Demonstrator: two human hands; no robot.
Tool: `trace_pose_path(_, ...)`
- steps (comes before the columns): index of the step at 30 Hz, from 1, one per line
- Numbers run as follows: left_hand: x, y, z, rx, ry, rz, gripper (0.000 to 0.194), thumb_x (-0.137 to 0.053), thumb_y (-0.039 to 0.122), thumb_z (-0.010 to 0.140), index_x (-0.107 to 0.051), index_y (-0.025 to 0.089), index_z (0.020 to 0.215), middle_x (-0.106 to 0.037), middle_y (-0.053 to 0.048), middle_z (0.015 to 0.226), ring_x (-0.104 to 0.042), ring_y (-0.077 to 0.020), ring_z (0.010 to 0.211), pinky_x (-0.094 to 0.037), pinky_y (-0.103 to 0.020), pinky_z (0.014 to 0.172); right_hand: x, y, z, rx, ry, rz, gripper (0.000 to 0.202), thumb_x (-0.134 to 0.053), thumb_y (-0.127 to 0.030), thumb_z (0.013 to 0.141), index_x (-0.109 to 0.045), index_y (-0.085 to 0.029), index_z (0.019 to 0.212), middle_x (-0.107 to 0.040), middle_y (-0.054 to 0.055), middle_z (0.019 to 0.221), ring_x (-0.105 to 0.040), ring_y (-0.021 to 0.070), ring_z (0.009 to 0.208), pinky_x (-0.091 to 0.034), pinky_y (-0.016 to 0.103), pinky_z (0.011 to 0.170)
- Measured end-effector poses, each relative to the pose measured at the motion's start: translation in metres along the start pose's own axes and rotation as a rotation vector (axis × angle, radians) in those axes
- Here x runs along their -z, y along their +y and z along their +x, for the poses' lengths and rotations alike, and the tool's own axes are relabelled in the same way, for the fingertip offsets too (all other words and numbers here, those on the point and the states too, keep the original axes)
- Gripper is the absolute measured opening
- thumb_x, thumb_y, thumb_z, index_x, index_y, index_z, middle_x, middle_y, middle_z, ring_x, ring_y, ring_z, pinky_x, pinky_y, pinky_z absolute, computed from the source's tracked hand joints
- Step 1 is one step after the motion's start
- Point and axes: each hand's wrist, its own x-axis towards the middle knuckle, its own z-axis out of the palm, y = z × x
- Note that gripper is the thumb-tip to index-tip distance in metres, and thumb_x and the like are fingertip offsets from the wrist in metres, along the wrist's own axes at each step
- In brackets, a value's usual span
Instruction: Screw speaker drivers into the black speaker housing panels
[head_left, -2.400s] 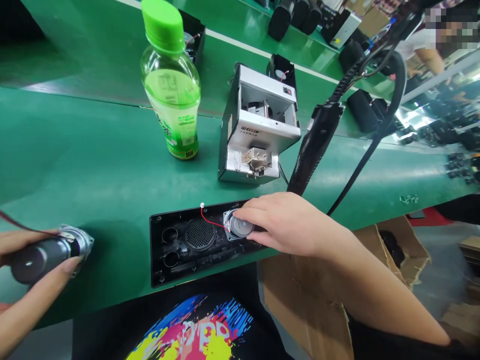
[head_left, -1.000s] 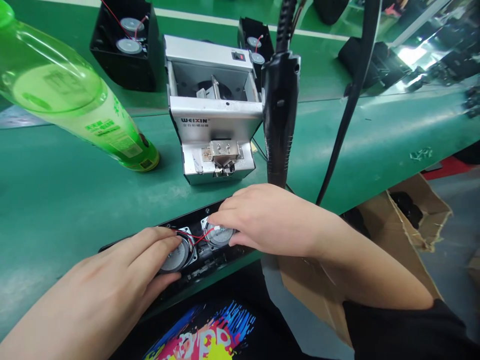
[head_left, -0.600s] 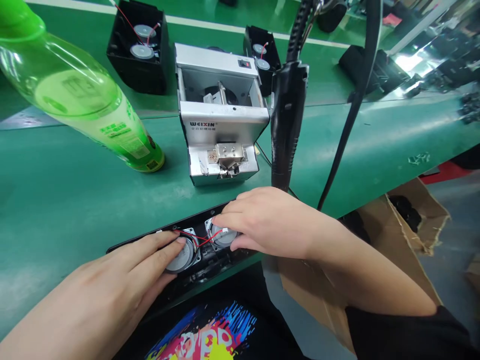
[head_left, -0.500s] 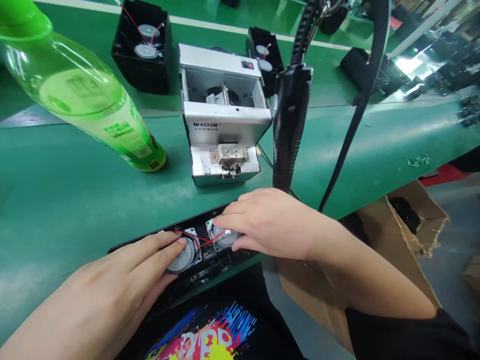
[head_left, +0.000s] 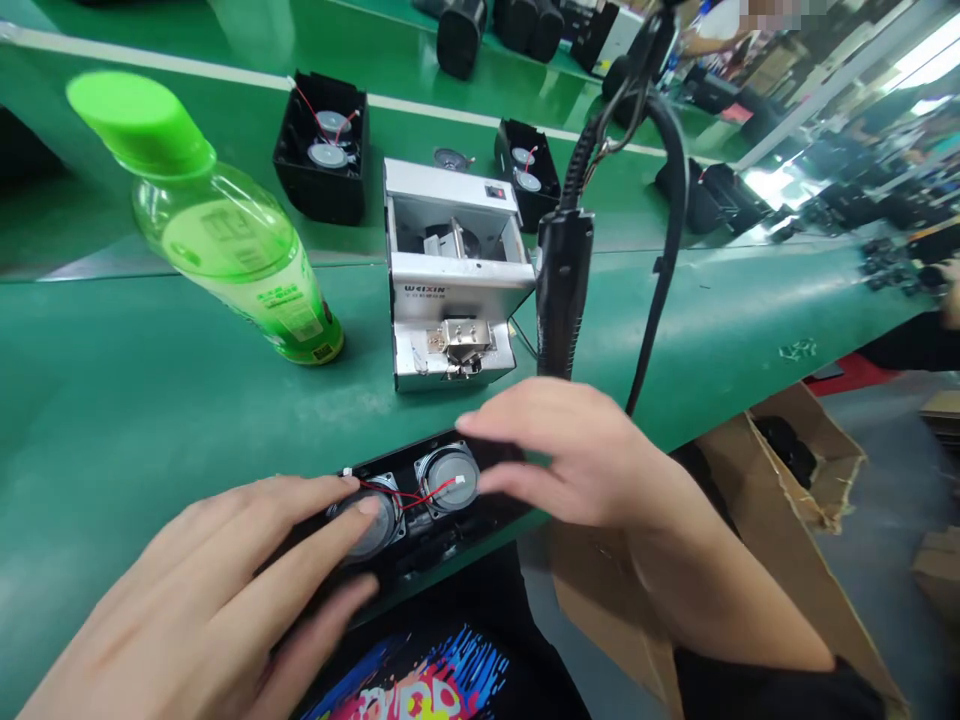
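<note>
Loosely splayed, both empty, left hand (head_left: pixel 202 570) atop speaker (head_left: pixel 381 530), right hand (head_left: pixel 592 450) by panel edge (head_left: pixel 409 455), space between

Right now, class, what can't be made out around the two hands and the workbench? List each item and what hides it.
All in the head view:
Speaker driver at the left hand: partly covered by that hand.
Left end of the black panel: behind the left hand.
Lower end of the black-handled tool: behind the right hand.
Characters below WEIXIN on the silver machine: too small and blurred.
Colourful print: lower part cut off by the bottom edge.
</note>
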Motion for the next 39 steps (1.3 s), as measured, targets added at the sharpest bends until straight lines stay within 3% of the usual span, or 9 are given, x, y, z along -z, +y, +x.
trace_pose_path(3,-0.006,0.004,0.012,-0.073,0.058,0.099,0.097,-0.075,0.062,0.117,-0.04,0.04,0.204,-0.062,-0.018,0.199,-0.075,-0.0516,0.165,-0.07,-0.07,0.129,-0.008,0.01,-0.006,-0.274,0.575,-0.215,0.032,-0.075,-0.039,0.126,-0.078,-0.026,0.155,-0.092,0.019,0.145,-0.088,0.0391,0.139,-0.074,0.063,0.122)
trace_pose_path(5,-0.011,0.001,0.017,-0.104,0.033,0.161,0.097,-0.072,0.054,0.116,-0.037,0.041,0.206,-0.067,-0.017,0.194,-0.079,-0.0492,0.158,-0.07,-0.068,0.125,-0.015,0.026,-0.006,-0.504,0.682,-0.185,0.058,-0.076,-0.048,0.123,-0.064,-0.023,0.173,-0.078,0.028,0.173,-0.073,0.0473,0.167,-0.063,0.075,0.138)
trace_pose_path(7,-0.015,-0.007,0.019,-0.113,-0.004,0.191,0.096,-0.072,0.046,0.113,-0.04,0.047,0.204,-0.072,-0.011,0.189,-0.082,-0.0453,0.153,-0.071,-0.064,0.123,-0.019,0.047,-0.004,-0.671,0.592,0.078,0.078,-0.076,-0.064,0.12,-0.054,-0.022,0.181,-0.076,0.03,0.173,-0.076,0.0472,0.164,-0.066,0.075,0.134)
trace_pose_path(12,-0.013,-0.03,0.024,-0.128,-0.003,0.167,0.096,-0.074,0.038,0.108,-0.049,0.053,0.199,-0.068,-0.005,0.195,-0.076,-0.0444,0.165,-0.069,-0.065,0.129,-0.012,0.087,0.0,-0.669,0.438,0.494,0.092,-0.08,-0.092,0.106,-0.053,-0.027,0.166,-0.074,-0.005,0.087,-0.074,0.022,0.066,-0.07,0.04,0.067)
trace_pose_path(21,-0.03,0.014,0.081,-0.23,0.129,0.109,0.053,-0.094,0.047,0.109,-0.088,0.034,0.16,-0.088,-0.014,0.169,-0.089,-0.0416,0.137,-0.075,-0.059,0.112,0.049,0.016,0.046,-0.394,0.68,0.538,0.084,-0.055,-0.116,0.102,-0.054,-0.04,0.137,-0.05,-0.006,0.081,-0.057,0.024,0.059,-0.048,0.04,0.056)
trace_pose_path(24,-0.036,0.018,0.092,-0.209,0.118,0.153,0.032,-0.088,0.035,0.111,-0.094,0.031,0.142,-0.092,-0.014,0.158,-0.091,-0.0392,0.127,-0.074,-0.056,0.107,0.038,0.004,0.072,-0.279,0.655,0.524,0.097,-0.065,-0.125,0.086,-0.057,-0.04,0.134,-0.051,-0.006,0.078,-0.055,0.0256,0.058,-0.052,0.043,0.057)
trace_pose_path(29,-0.04,0.018,0.099,-0.134,0.055,0.091,0.029,-0.091,0.031,0.107,-0.095,0.032,0.136,-0.093,-0.01,0.152,-0.091,-0.0361,0.12,-0.071,-0.051,0.101,0.003,0.016,0.097,-0.328,0.498,0.407,0.128,-0.026,-0.144,0.064,-0.055,-0.037,0.129,-0.045,-0.005,0.072,-0.054,0.0289,0.056,-0.054,0.048,0.058)
trace_pose_path(33,-0.035,0.021,0.102,-0.141,0.066,0.122,0.033,-0.105,0.033,0.097,-0.094,0.027,0.128,-0.094,-0.013,0.148,-0.09,-0.037,0.115,-0.07,-0.052,0.096,0.009,0.003,0.102,-0.365,0.523,0.546,0.101,-0.047,-0.13,0.087,-0.06,-0.037,0.126,-0.06,-0.001,0.075,-0.062,0.0292,0.058,-0.058,0.047,0.057)
trace_pose_path(39,-0.035,0.017,0.097,-0.169,0.077,0.129,0.043,-0.105,0.031,0.095,-0.093,0.026,0.135,-0.092,-0.015,0.147,-0.09,-0.041,0.118,-0.068,-0.054,0.094,0.009,-0.018,0.109,-0.395,0.548,0.607,0.129,0.01,-0.123,0.093,-0.061,-0.032,0.149,-0.053,-0.005,0.065,-0.05,0.0257,0.046,-0.048,0.043,0.049)
